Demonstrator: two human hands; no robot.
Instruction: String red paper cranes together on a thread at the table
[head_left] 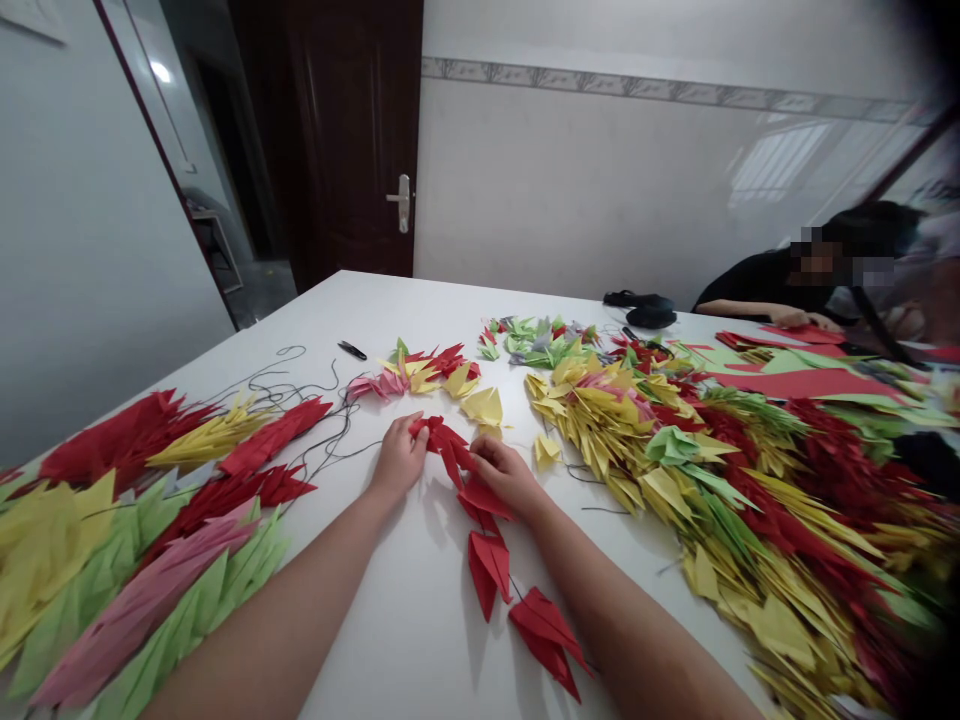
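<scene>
A string of red folded-paper pieces (489, 562), threaded on dark cord, runs from between my hands down toward the table's near side. My left hand (401, 455) pinches the far end of the string at a small red fold. The fingers of my right hand (504, 472) are closed on another red piece a little to the right, partly covering it. Below the right hand the lower red pieces (546, 630) hang along the cord beside my forearm. Just beyond my hands lies a loose yellow folded piece (484, 405).
Bundles of strung paper in red (124, 435), yellow, green and pink lie at left, near tangled black cord (322, 440). Small black snips (352, 350) rest farther back. A large colourful heap (600, 420) covers the right side. A person (757, 270) leans over red paper at the far right.
</scene>
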